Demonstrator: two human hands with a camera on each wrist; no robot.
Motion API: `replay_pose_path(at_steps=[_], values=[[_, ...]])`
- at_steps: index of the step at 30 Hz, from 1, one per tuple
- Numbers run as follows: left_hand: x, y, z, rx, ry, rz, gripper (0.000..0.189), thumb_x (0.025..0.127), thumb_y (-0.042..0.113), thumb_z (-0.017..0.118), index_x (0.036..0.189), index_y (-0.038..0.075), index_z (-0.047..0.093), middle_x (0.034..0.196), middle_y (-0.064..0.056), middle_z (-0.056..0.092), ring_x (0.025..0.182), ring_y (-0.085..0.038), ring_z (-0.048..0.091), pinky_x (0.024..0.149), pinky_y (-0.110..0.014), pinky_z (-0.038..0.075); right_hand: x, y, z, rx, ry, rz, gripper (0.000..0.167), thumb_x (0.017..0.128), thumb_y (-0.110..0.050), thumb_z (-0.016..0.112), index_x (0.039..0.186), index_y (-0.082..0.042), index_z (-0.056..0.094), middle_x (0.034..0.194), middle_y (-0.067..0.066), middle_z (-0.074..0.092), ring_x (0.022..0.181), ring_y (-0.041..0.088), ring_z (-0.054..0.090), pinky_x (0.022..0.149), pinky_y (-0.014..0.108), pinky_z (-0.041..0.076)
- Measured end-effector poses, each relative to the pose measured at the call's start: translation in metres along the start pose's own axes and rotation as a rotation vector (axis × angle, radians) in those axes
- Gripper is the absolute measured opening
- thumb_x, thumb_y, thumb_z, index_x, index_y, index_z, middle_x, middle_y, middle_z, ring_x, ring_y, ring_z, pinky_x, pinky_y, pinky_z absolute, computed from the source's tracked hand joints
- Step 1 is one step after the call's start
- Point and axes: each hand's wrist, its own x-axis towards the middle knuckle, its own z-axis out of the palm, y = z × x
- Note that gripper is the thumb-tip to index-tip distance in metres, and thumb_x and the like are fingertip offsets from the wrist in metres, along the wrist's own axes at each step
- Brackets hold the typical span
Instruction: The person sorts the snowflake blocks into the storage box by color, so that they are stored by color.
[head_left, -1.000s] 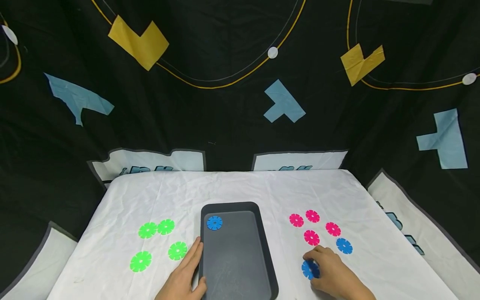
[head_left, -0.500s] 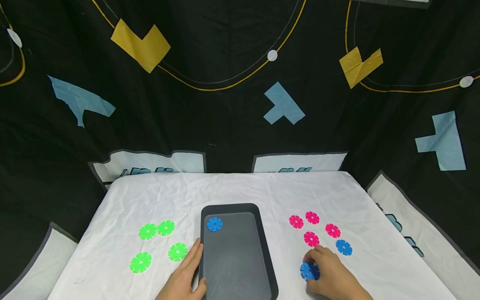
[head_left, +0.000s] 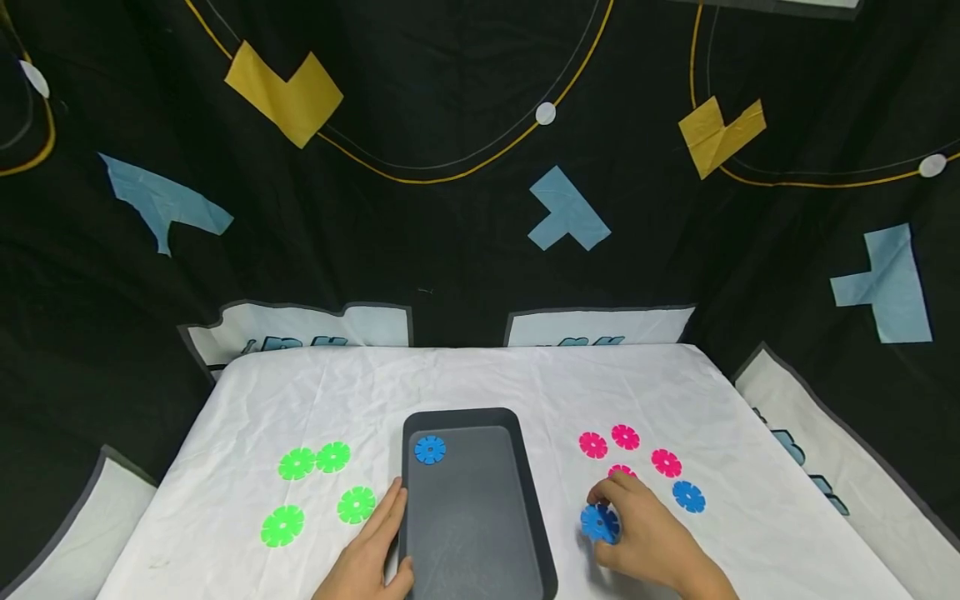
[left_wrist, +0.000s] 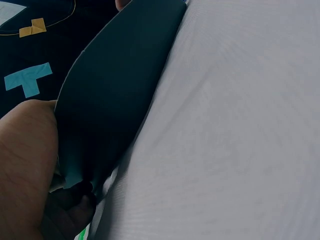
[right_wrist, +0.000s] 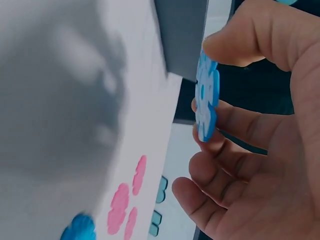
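My right hand (head_left: pixel 652 540) pinches a blue flower-shaped disc (head_left: pixel 598 524) between thumb and fingertips, just above the white cloth right of the tray. In the right wrist view this notched blue disc (right_wrist: pixel 207 100) stands nearly edge-on, held by the thumb and the first fingers. My left hand (head_left: pixel 366 546) rests along the left rim of the dark grey tray (head_left: pixel 480 508), fingers straight. Another blue disc (head_left: pixel 430 450) lies in the tray's far left corner. In the left wrist view the tray's side (left_wrist: pixel 120 75) hides part of that hand (left_wrist: pixel 25 165).
Several green discs (head_left: pixel 282 526) lie left of the tray. Several pink discs (head_left: pixel 667 462) lie to its right, one partly hidden by the right hand. A further blue disc (head_left: pixel 688 497) sits beside them. A black curtain (head_left: pixel 465 250) hangs behind the white-covered table (head_left: pixel 202 500).
My right hand has taken the blue disc off the cloth and moved slightly left and away from me with it. My left hand has stayed at the tray.
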Motion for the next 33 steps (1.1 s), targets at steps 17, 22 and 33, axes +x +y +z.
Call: replay_pose_path(at_steps=[17, 22, 33], values=[[0.001, 0.001, -0.003, -0.055, -0.052, -0.045, 0.081, 0.072, 0.009, 0.071, 0.144, -0.008, 0.039, 0.157, -0.013, 0.029, 0.137, -0.02, 0.034, 0.095, -0.037, 0.048, 0.04, -0.044, -0.005, 0.043, -0.021, -0.029, 0.046, 0.064, -0.018, 0.075, 0.108, -0.018, 0.065, 0.104, -0.013, 0.051, 0.089, 0.004, 0.052, 0.072, 0.025, 0.053], [0.001, 0.002, -0.003, -0.064, -0.067, -0.06, 0.082, 0.072, 0.011, 0.071, 0.145, -0.006, 0.038, 0.157, -0.012, 0.029, 0.137, -0.019, 0.033, 0.096, -0.036, 0.047, 0.051, -0.053, -0.001, 0.066, -0.02, -0.076, 0.048, 0.065, -0.02, 0.076, 0.111, -0.016, 0.065, 0.107, -0.011, 0.05, 0.09, 0.005, 0.051, 0.072, 0.024, 0.053], [0.0, 0.001, -0.002, -0.066, -0.049, -0.056, 0.082, 0.072, 0.011, 0.071, 0.145, -0.005, 0.039, 0.157, -0.01, 0.029, 0.136, -0.02, 0.037, 0.094, -0.034, 0.049, 0.07, -0.069, 0.008, 0.119, 0.013, -0.187, 0.044, 0.066, -0.02, 0.077, 0.108, -0.016, 0.066, 0.104, -0.011, 0.051, 0.082, 0.007, 0.051, 0.068, 0.022, 0.05]])
